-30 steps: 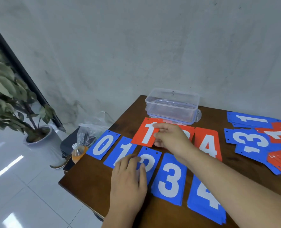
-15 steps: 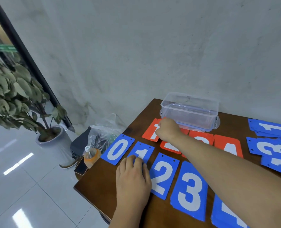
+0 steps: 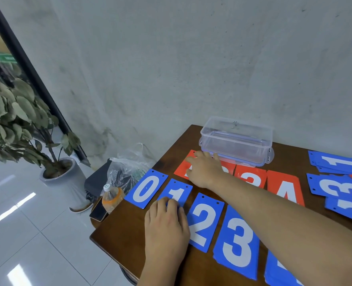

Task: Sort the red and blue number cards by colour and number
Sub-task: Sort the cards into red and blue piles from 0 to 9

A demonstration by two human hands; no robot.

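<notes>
Blue cards 0 (image 3: 147,188), 1 (image 3: 180,191), 2 (image 3: 205,221) and 3 (image 3: 236,240) are laid in a row on the table (image 3: 117,230). Long axes run near-to-far, the punched short edges point at the wall, and the digits read upright. A red row is set behind, same orientation: red 3 (image 3: 250,178), red 4 (image 3: 284,190). The leftmost red card (image 3: 180,168) is covered by the right hand (image 3: 205,170), laid flat with fingers extended, nothing gripped. The left hand (image 3: 167,223) is laid flat, straight fingertips pressed on the blue 1. The unsorted pile (image 3: 340,182) at right is turned crosswise, digits sideways. A clear container (image 3: 237,141) is seen just behind the red row.
</notes>
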